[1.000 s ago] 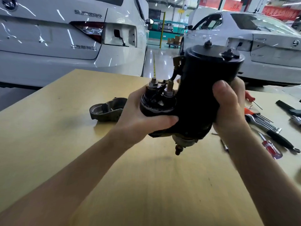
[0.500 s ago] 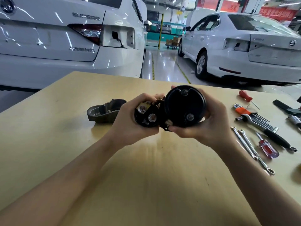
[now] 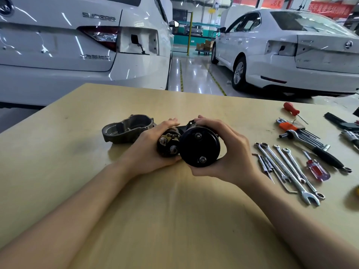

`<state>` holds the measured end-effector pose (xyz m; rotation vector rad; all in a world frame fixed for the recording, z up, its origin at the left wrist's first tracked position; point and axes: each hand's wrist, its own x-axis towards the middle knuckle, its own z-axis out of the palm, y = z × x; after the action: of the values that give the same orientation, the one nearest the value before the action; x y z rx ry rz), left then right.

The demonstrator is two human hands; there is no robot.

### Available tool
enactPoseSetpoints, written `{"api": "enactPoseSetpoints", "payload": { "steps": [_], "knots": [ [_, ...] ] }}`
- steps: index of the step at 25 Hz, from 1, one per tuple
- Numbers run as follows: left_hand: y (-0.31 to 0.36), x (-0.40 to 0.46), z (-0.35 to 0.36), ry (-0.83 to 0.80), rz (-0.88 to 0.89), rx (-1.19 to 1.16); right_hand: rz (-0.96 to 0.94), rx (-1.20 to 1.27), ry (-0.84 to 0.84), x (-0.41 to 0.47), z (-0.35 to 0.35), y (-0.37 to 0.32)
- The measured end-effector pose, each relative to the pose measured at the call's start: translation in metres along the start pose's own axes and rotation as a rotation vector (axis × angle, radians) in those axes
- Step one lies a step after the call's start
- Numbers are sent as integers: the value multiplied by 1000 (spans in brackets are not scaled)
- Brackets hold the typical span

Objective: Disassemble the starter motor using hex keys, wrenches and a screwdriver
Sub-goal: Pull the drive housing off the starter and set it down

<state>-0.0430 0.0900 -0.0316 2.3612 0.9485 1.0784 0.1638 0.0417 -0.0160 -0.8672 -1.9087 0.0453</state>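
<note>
The black starter motor lies on its side just above the wooden table, its round end cap with two nuts facing me. My right hand grips the motor body from the right. My left hand grips the smaller solenoid beside it, whose terminal studs face me. A grey cast drive housing sits detached on the table behind my left hand. Combination wrenches, a hex key set and a red-handled screwdriver lie to the right.
A ratchet wrench with a black handle, a second red screwdriver and dark tools lie at the table's right edge. Two white cars stand beyond the table's far edge, with a shiny floor aisle between them.
The motor came down from an upright, raised position to lying low over the table with its end cap toward me. Both hands kept their hold throughout.
</note>
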Motion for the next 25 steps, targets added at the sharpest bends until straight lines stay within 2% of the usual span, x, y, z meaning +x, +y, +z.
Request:
{"api": "enactPoseSetpoints", "payload": {
  "steps": [2, 5, 7, 13, 16, 22, 25],
  "knots": [
    [7, -2, -3, 14, 47, 66, -4, 11, 12, 1, -1, 0],
    [24, -1, 3, 129, 265, 244, 8, 13, 26, 2, -4, -2],
    [32, -1, 10, 210, 332, 291, 19, 12, 33, 3, -4, -4],
    [39, -1, 15, 310, 245, 121, 169, 167, 38, 3, 1, -6],
    [43, -1, 18, 295, 305, 179, 211, 186, 5, 0, 7, -4],
    [41, -2, 18, 222, 300, 312, 296, 344, -119, -4, 11, 8],
    [33, -3, 16, 175, 306, 364, 300, 280, -160, -6, 16, 9]
  ]
}}
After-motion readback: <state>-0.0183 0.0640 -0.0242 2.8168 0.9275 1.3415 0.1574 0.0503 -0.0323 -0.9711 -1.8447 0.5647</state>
